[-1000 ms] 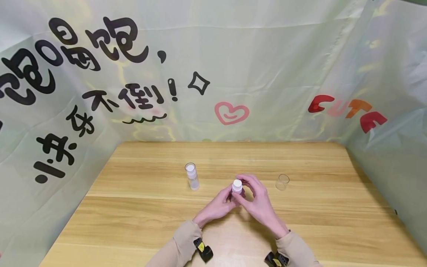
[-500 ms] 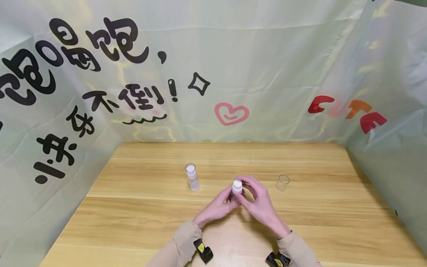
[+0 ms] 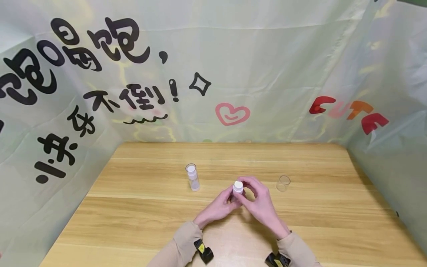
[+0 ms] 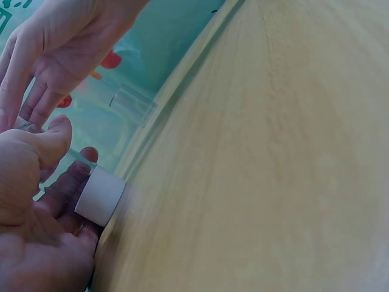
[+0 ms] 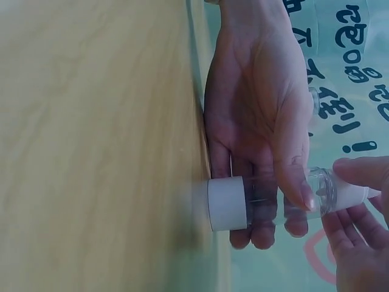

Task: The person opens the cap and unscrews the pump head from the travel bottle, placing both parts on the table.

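A small clear bottle [image 3: 238, 188] with a white base [image 5: 228, 204] and a white pump top [image 5: 351, 194] stands on the wooden table [image 3: 140, 207], held between both hands. My left hand [image 3: 230, 198] grips its clear body [image 5: 273, 198], thumb across the front and fingers behind. My right hand [image 3: 247, 187] pinches the white top from above with its fingertips [image 5: 358, 173]. In the left wrist view the white base [image 4: 100, 196] shows beside my left palm [image 4: 36, 243], with the right hand [image 4: 55, 55] above it.
A second capped clear bottle [image 3: 192, 177] stands upright to the left of the hands. A loose clear cap [image 3: 282, 183] sits on the table to the right, also visible in the left wrist view [image 4: 130, 103]. Printed sheeting [image 3: 233, 74] walls in the table at the back and sides.
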### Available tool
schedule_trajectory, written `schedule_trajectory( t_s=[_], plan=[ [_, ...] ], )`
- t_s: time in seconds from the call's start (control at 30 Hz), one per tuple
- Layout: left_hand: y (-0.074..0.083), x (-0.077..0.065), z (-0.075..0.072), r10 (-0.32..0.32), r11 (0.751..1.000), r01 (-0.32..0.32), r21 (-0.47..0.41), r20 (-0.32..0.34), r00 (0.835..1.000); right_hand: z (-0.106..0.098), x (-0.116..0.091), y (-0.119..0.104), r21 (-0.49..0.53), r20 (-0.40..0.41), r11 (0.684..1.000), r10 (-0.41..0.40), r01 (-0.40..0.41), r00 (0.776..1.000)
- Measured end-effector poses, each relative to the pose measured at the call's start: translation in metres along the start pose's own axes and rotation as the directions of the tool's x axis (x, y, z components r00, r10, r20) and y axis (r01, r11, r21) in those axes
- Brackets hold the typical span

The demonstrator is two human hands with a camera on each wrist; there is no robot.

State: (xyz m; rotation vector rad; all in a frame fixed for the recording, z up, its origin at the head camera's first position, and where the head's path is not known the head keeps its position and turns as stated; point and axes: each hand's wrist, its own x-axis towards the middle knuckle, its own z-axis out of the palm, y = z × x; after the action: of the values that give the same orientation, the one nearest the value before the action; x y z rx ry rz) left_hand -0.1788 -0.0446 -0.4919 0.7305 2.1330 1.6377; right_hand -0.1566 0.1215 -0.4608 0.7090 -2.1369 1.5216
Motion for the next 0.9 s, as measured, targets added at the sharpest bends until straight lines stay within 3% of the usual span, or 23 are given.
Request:
schedule_trajectory(
  t_s=[0.13, 0.3, 0.63, 0.9],
  plan=[
    [-0.0003, 0.0007, 0.0001, 0.0, 1.0, 0.0, 0.0, 0.0, 1.0, -0.0021, -0.0008, 0.0019, 0.069, 0.037, 0.997, -0.025, 0.022, 0.999],
    [0.0007, 0.0013, -0.0003, -0.005, 1.0, 0.005, 0.01, 0.001, 1.0, -0.0052, 0.0004, -0.0001, 0.102, 0.092, 0.995, -0.003, -0.007, 0.996],
    [0.0003, 0.0012, 0.0001, -0.004, 1.0, 0.004, 0.018, 0.003, 1.0, -0.0025, 0.0033, 0.001, -0.084, 0.011, 0.996, -0.026, 0.027, 1.0],
    [-0.0003, 0.0014, 0.0, -0.005, 0.999, 0.005, 0.035, 0.0, 1.0, -0.0053, 0.0018, 0.0007, 0.045, 0.074, 0.998, -0.05, 0.047, 0.996]
  ],
)
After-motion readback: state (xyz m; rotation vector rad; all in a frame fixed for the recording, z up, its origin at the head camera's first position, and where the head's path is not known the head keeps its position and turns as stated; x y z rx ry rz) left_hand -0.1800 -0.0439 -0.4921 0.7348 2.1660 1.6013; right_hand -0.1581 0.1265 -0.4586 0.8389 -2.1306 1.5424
